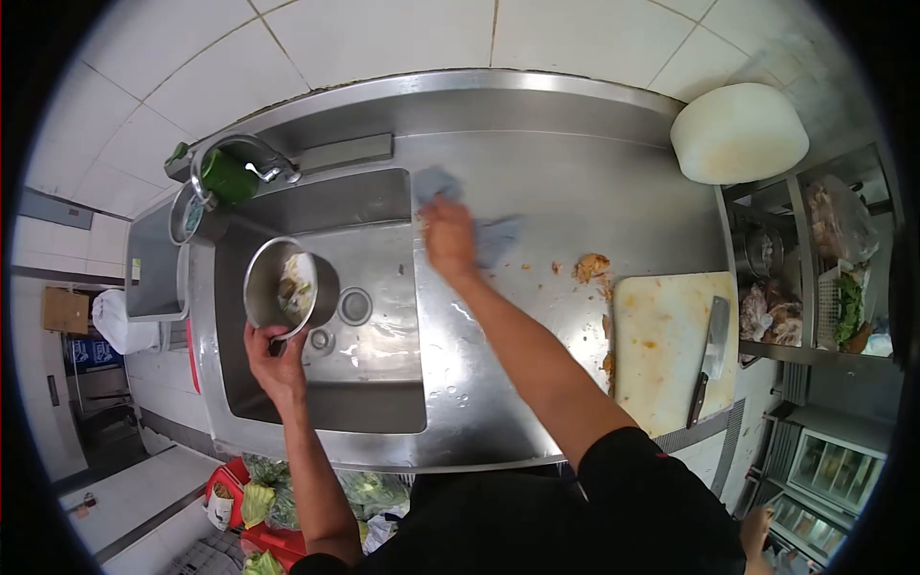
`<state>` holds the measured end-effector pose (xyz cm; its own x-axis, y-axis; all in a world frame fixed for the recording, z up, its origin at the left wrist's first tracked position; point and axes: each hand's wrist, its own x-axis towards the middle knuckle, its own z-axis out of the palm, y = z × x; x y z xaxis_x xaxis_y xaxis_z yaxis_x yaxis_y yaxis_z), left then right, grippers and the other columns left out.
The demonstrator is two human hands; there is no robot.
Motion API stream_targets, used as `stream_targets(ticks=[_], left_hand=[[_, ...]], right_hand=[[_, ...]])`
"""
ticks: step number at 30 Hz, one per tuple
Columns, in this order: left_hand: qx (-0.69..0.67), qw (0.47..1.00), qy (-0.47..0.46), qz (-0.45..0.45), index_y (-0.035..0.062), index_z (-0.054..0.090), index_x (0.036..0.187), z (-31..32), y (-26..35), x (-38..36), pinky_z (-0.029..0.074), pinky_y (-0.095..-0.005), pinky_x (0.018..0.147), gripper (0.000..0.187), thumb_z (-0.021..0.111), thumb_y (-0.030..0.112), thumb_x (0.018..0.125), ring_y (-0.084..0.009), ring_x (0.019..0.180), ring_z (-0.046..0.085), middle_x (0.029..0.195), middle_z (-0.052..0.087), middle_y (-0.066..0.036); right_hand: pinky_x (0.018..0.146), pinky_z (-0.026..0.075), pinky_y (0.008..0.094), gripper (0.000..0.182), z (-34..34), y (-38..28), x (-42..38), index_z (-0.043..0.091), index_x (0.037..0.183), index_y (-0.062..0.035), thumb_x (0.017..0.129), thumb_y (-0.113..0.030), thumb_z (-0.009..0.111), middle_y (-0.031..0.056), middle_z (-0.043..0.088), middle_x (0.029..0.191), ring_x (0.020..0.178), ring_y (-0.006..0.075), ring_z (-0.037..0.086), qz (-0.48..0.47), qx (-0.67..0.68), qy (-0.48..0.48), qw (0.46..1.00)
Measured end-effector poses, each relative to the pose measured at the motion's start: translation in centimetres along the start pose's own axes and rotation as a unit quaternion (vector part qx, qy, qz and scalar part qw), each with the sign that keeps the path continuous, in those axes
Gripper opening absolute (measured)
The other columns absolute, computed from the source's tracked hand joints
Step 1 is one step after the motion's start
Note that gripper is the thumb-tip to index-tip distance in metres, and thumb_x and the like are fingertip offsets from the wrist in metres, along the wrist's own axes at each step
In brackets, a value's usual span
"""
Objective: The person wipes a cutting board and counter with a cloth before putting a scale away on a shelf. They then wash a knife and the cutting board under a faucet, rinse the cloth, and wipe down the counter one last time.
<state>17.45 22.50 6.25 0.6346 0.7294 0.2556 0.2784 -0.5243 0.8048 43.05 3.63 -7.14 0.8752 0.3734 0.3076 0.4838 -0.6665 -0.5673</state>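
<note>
A stainless-steel desk [537,402] fills the middle of the frame, set against a wall of pale square tiles [383,38] that runs across the top. Sunk into the desk at left of centre is a steel sink [383,355] with a round drain [356,306], and a curved tap [251,158] rises at its upper left corner beside a green bottle [228,177]. The left hand [275,364] is over the sink at left of centre, its fingers wrapped around the near rim of a small metal pot [287,287] that holds scraps — the pot hangs tilted above the basin. The right hand [448,240] lies just above the middle of the frame, fingers spread flat and pressed down on a blue-grey cloth [489,235] on the desk just beside the sink's right edge. Water drops glint on the steel nearer the person, and food crumbs [591,266] lie to the right of the cloth. Farther right sits a pale cutting board [661,345] with a cleaver [710,355] lying along its right side, and a thick round white block [738,129] stands at the upper right. At the right edge, steel shelves [815,278] hold bags and greens; at the lower left, on the floor, a red crate [268,537] holds leafy vegetables.
</note>
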Motion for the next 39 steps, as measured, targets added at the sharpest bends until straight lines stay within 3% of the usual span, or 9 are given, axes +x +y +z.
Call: stream_targets(ticks=[2, 8, 14, 24, 26, 28, 32, 36, 39], left_hand=[[-0.026, 1.0, -0.001, -0.002, 0.0021, 0.059, 0.087, 0.3, 1.7, 1.0, 0.048, -0.0323, 0.089, 0.029, 0.083, 0.003, 0.069, -0.0238, 0.108, 0.059, 0.13, 0.053, -0.014], [-0.091, 0.991, -0.076, 0.057, -0.0001, 0.058, 0.085, 0.4, 7.0, 6.5, 0.05, -0.0328, 0.084, 0.03, 0.083, 0.006, 0.069, -0.0233, 0.098, 0.063, 0.129, 0.052, -0.015], [-0.074, 0.982, -0.132, 0.108, -0.0005, 0.059, 0.083, 6.2, 10.9, 11.9, 0.05, -0.0307, 0.08, 0.033, 0.084, 0.016, 0.071, -0.0193, 0.09, 0.064, 0.119, 0.057, -0.012], [0.041, 0.979, -0.166, 0.109, 0.0042, 0.065, 0.088, 24.3, 8.4, 10.9, 0.048, -0.0414, 0.089, 0.036, 0.083, 0.03, 0.071, -0.0322, 0.1, 0.061, 0.122, 0.059, -0.016], [0.087, 0.979, -0.098, 0.154, 0.0049, 0.064, 0.09, 26.0, 7.3, 10.8, 0.047, -0.0436, 0.091, 0.037, 0.082, 0.032, 0.072, -0.036, 0.109, 0.059, 0.124, 0.057, -0.017], [0.085, 0.979, -0.123, 0.138, 0.0054, 0.064, 0.092, 25.9, 7.6, 10.6, 0.046, -0.0445, 0.092, 0.037, 0.081, 0.033, 0.072, -0.0368, 0.111, 0.058, 0.125, 0.056, -0.018], [0.1, 0.975, -0.16, 0.114, 0.0062, 0.064, 0.094, 25.5, 7.6, 10.8, 0.045, -0.0451, 0.093, 0.037, 0.079, 0.034, 0.074, -0.0376, 0.113, 0.057, 0.126, 0.055, -0.019], [0.072, 0.967, -0.211, 0.123, 0.0059, 0.066, 0.11, 24.9, 6.4, 11.4, 0.048, -0.0406, 0.089, 0.043, 0.078, 0.031, 0.077, -0.032, 0.105, 0.059, 0.119, 0.056, -0.017], [0.017, 0.98, -0.088, 0.179, 0.0093, 0.063, 0.12, 23.8, 6.3, 10.0, 0.045, -0.0433, 0.094, 0.045, 0.074, 0.027, 0.081, -0.0356, 0.123, 0.051, 0.138, 0.049, -0.018]], right_hand=[[0.098, 0.044, 0.0452, 0.028, 3.5, -4.7, 0.5, 0.07, 0.11, -0.007, 0.086, -0.007, 0.055, 0.0161, 0.063, 0.122, 0.107, 0.0377, 0.058, -0.038, 0.103, 0.005, 0.994], [0.087, 0.052, 0.0415, 0.03, 3.2, -10.2, 5.4, 0.07, 0.106, -0.005, 0.087, -0.001, 0.047, 0.0162, 0.07, 0.105, 0.091, 0.0363, 0.066, 0.206, 0.372, -0.026, 0.905], [0.079, 0.057, 0.0381, 0.036, -13.5, -2.4, 6.6, 0.063, 0.114, 0.001, 0.084, 0.002, 0.044, 0.0113, 0.067, 0.097, 0.086, 0.0214, 0.066, 0.208, 0.758, -0.035, 0.617], [0.08, 0.056, 0.0363, 0.038, -33.8, 20.5, 1.8, 0.061, 0.112, 0.0007, 0.079, 0.004, 0.043, 0.0104, 0.065, 0.099, 0.086, 0.0218, 0.064, 0.311, 0.56, 0.14, 0.755], [0.083, 0.055, 0.0392, 0.037, -33.3, 23.4, 0.1, 0.063, 0.114, -0.0007, 0.081, -0.001, 0.046, 0.014, 0.066, 0.1, 0.09, 0.0266, 0.066, 0.342, 0.406, 0.19, 0.826], [0.086, 0.054, 0.0437, 0.037, -28.9, 33.2, -3.4, 0.064, 0.116, -0.001, 0.083, -0.009, 0.051, 0.0208, 0.065, 0.109, 0.097, 0.0331, 0.066, 0.214, -0.08, 0.086, 0.97], [0.087, 0.053, 0.0482, 0.035, -22.1, 23.0, -5.6, 0.06, 0.115, -0.0019, 0.084, -0.018, 0.059, 0.0231, 0.052, 0.123, 0.1, 0.0416, 0.063, 0.319, -0.302, -0.006, 0.898], [0.082, 0.053, 0.0524, 0.034, -17.8, 12.1, -6.1, 0.056, 0.119, -0.008, 0.085, -0.011, 0.054, 0.0205, 0.048, 0.127, 0.096, 0.0427, 0.064, 0.323, -0.18, -0.018, 0.929], [0.078, 0.054, 0.0525, 0.03, -12.9, 4.7, -7.8, 0.057, 0.116, -0.0098, 0.087, -0.012, 0.054, 0.0178, 0.047, 0.128, 0.093, 0.042, 0.064, 0.309, -0.112, -0.047, 0.943]])
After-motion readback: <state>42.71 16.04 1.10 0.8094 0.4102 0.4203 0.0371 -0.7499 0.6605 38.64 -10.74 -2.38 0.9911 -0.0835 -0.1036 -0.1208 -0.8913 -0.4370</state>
